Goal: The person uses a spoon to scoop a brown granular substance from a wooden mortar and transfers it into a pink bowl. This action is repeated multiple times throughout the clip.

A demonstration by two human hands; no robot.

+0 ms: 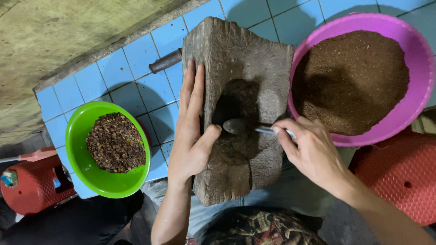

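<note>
Scooping from the mortar (245,109), the right hand (309,147) pinches a spoon (240,127); left hand (193,131) spread flat against it. Pink bowl (420,59) brims with powder; green bowl (77,136) holds unground bits.

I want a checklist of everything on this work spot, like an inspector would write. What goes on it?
Surface: blue tiled ledge with a grey concrete edge.
Job's things: grey stone block mortar with a dark hollow; metal spoon, bowl down in the hollow.
Clutter: green plastic bowl of coarse dark bits; pink plastic basin of fine brown powder; dark cylindrical handle poking out behind the mortar.
Grips: left hand flat against the mortar's side, thumb at the hollow; right hand pinching the spoon's handle.
Cables: nothing seen.
Surroundings: red plastic stools at both sides; patterned cloth on the lap.
</note>
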